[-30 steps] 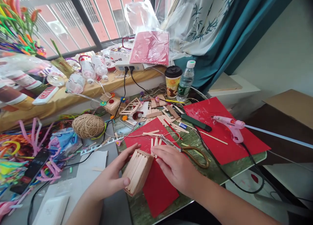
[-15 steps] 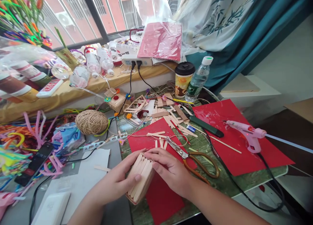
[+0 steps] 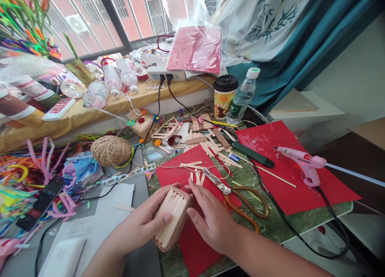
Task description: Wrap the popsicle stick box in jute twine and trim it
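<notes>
Left hand (image 3: 147, 221): I see it curled around the stick box (image 3: 173, 215), thumb lying over the sticks, fingers mostly hidden behind the left side.
Stick box position: in the left hand, tilted, its face of side-by-side pale sticks turned up toward my camera; I can't tell whether its bottom edge touches the table.
Right hand (image 3: 213, 217): fingers loosely extended, thumb apart from them, gripping nothing I can see; it is just beside the box's right side, and I can't tell if it makes contact.
Front red sheet (image 3: 195, 245): on the green tabletop (image 3: 171, 265), partly behind the box and right hand.
Scissors (image 3: 221, 185): just beyond the right hand, brown handles toward me, blades reaching onto that sheet.
Glue gun (image 3: 306, 160): pink, well to the right, on a second red sheet (image 3: 279, 197).
Twine ball (image 3: 111, 150): beyond the left hand.
Green-handled tool (image 3: 252, 153): between the scissors and the cup.
Cup (image 3: 224, 102): black-lidded, at the back, beside a clear bottle (image 3: 243, 96).
Power strip (image 3: 177, 75): on the sill, two black plugs in it.
</notes>
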`<state>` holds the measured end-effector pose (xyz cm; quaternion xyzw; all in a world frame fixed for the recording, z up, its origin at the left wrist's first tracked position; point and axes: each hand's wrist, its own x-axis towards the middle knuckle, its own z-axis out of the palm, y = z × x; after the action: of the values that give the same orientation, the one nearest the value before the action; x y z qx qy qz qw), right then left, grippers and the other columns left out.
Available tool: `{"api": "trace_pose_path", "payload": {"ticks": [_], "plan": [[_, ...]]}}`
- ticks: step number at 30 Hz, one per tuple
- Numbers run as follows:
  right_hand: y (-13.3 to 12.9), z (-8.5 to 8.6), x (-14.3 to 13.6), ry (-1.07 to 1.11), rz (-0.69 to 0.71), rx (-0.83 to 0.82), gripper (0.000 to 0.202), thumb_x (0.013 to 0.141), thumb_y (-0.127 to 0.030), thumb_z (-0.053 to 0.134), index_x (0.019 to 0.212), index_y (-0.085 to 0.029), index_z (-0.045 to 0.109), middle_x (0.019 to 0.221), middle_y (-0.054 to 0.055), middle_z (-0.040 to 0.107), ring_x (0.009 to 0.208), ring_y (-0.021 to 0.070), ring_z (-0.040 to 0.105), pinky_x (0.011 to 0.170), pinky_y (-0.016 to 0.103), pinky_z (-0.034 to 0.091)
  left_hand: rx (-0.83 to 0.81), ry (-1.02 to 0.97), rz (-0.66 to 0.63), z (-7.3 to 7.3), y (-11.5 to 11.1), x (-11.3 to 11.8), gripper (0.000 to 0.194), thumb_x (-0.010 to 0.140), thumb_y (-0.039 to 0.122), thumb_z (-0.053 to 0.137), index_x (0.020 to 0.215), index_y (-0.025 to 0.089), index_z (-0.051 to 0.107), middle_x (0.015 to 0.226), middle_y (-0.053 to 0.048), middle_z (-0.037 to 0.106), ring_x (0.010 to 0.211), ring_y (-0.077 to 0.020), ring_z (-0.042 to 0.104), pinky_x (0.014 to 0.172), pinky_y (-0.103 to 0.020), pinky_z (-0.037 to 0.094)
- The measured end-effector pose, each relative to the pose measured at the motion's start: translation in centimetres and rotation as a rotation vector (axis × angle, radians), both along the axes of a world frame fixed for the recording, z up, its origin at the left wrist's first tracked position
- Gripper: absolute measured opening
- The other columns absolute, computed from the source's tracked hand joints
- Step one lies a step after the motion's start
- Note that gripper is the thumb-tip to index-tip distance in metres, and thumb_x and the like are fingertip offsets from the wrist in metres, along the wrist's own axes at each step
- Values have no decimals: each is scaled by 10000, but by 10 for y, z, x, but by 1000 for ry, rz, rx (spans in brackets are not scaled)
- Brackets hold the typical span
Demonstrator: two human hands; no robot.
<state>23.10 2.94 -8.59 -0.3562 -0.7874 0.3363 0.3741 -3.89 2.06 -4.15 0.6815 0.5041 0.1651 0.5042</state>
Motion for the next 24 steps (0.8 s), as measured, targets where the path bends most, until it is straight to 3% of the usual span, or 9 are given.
{"api": "trace_pose_path", "payload": {"ticks": [4, 8, 15, 17, 20, 24], "plan": [[3, 4, 1, 35, 7, 100, 630, 1077, -206, 540, 1676, -268, 353, 1493, 133, 643, 1374, 266, 616, 1168, 450, 540, -29, 1, 7, -1, -1, -1, 680, 1055, 510, 581, 1666, 298, 371, 1732, -70, 410, 1573, -311, 430, 1298, -412, 376], [8, 6, 1, 51, 18, 137, 594, 1051, -136, 563, 1621, -265, 457, 1375, 119, 708, 1246, 254, 680, 1091, 420, 585, -53, 9, 23, -3, 0, 0, 692, 1053, 514, 580, 1673, 305, 355, 1747, -64, 383, 1584, -308, 412, 1318, -419, 341], [14, 8, 3, 248, 87, -130, 473, 943, -137, 653, 1392, -287, 648, 1291, 83, 677, 1203, 228, 670, 1086, 409, 570, -18, 32, -19, 2, 1, 4, 685, 1048, 519, 582, 1667, 315, 373, 1748, -65, 380, 1589, -316, 402, 1321, -438, 333], [13, 6, 2, 330, 89, -218, 530, 899, -140, 697, 1400, -296, 624, 1328, 79, 664, 1246, 235, 658, 1115, 420, 553, 16, 31, -36, 1, 1, 4, 688, 1034, 511, 608, 1657, 306, 402, 1740, -80, 397, 1580, -332, 419, 1311, -451, 352], [11, 5, 2, 356, 86, -282, 744, 903, -171, 724, 1583, -317, 459, 1433, 95, 631, 1313, 247, 632, 1150, 439, 528, 75, 43, -62, -1, 2, 1, 696, 1005, 502, 657, 1637, 302, 445, 1715, -94, 439, 1563, -352, 445, 1289, -475, 391], [11, 9, 4, 205, 200, -186, 643, 994, -258, 673, 1604, -320, 475, 1506, 104, 579, 1401, 256, 565, 1211, 445, 470, 169, 88, -44, -3, -1, 0, 695, 980, 508, 691, 1612, 307, 485, 1662, -108, 516, 1507, -358, 522, 1247, -477, 451]]}}
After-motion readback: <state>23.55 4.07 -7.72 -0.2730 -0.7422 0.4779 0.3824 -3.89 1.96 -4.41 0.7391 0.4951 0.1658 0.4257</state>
